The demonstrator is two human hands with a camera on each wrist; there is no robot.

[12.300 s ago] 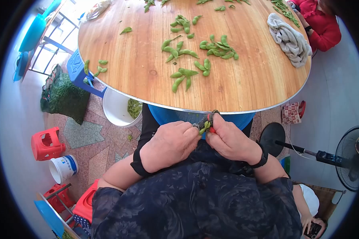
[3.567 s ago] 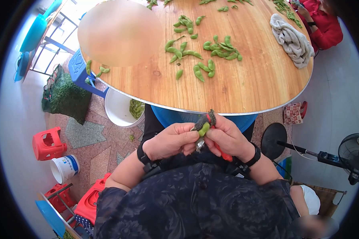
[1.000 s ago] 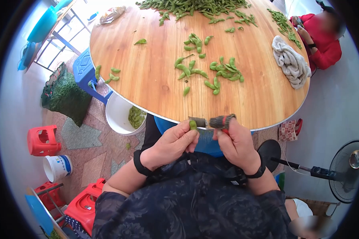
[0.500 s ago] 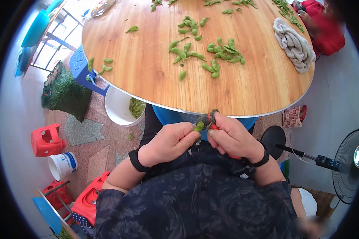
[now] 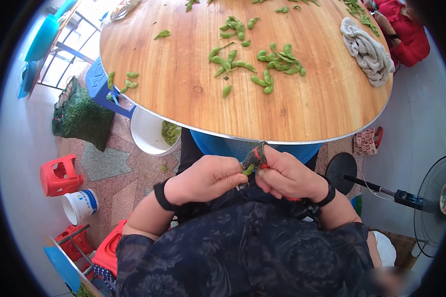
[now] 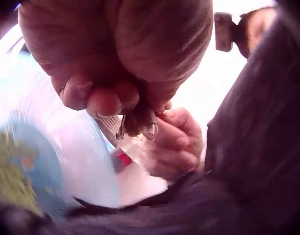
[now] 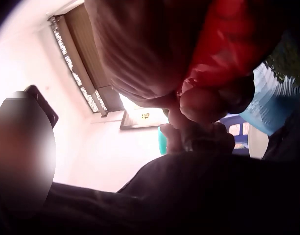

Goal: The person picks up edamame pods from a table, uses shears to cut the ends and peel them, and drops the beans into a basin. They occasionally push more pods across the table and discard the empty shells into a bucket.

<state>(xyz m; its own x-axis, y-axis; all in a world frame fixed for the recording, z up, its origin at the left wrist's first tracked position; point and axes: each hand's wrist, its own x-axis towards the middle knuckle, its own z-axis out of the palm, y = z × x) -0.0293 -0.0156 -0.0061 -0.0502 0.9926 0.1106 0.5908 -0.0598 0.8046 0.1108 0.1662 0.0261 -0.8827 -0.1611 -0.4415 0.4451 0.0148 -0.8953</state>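
Observation:
In the head view my left hand pinches a green soybean pod between thumb and fingers, in front of the table's near edge. My right hand is close to it on the right, its fingers curled round a red-handled tool that fills the palm in the right wrist view. A dark textured sleeve with a red band covers the right hand's leading finger, right beside the pod. The working end of the tool is hidden. In the left wrist view the two hands' fingertips meet above a blue basin.
Scattered pods lie on the round wooden table, with a grey towel at right. Below stand the blue basin and a white bucket with pods. A fan stands at right; a person in red sits beyond.
One second ago the hands were apart, with the sleeved finger away from the pod; now they are together. Since half a second ago the pod has tilted. Earlier, more pods lay near the table's front.

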